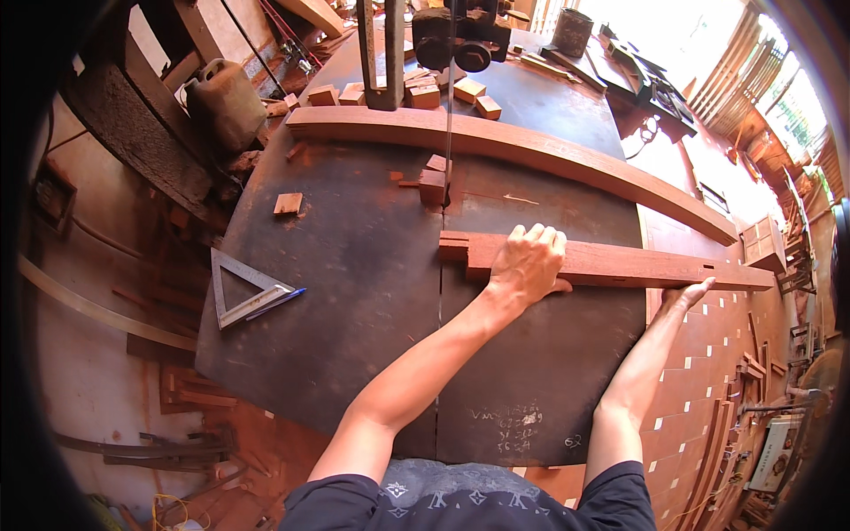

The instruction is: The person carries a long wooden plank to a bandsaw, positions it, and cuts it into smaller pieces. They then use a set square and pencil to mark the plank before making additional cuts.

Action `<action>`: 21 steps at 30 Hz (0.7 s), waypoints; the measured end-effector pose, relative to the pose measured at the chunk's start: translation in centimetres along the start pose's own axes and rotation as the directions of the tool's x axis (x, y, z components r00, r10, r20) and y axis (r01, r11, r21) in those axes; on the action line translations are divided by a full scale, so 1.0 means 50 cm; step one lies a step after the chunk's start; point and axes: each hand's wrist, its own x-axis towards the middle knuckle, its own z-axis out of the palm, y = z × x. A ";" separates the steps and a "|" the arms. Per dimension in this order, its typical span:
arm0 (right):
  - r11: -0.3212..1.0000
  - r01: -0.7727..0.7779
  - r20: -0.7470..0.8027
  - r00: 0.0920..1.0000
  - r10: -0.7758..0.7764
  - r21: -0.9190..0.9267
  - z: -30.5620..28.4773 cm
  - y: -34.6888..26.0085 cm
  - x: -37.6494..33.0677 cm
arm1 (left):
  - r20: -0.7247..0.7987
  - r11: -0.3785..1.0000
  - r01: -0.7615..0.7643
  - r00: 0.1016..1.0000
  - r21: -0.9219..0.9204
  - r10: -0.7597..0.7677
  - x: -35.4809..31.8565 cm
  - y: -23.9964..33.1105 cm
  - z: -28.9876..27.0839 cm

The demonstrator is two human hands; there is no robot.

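A reddish wooden beam (611, 262) lies across the right part of the dark saw table, with a notched tenon at its left end and small mortise slots near its right end. My left hand (529, 264) is wrapped over it from above, near the notched end. My right hand (691, 293) supports it from below, beyond the table's right edge; most of its fingers are hidden. The thin upright band saw blade (449, 115) stands just beyond the tenon, apart from it. Small wood offcuts (433, 184) sit against the blade.
A long wooden fence bar (531, 150) crosses the table (345, 354) behind the blade. Several wood blocks (423, 96) lie behind it. At left are a triangular square (243, 288), a blue pen (276, 303) and a small wood piece (288, 203). A jerrycan (226, 104) stands beyond.
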 end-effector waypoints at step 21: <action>0.972 -0.134 0.282 0.941 0.186 -0.193 -0.005 0.034 0.047 | -0.083 1.000 0.000 0.997 -0.012 -0.001 0.065 -0.073 0.032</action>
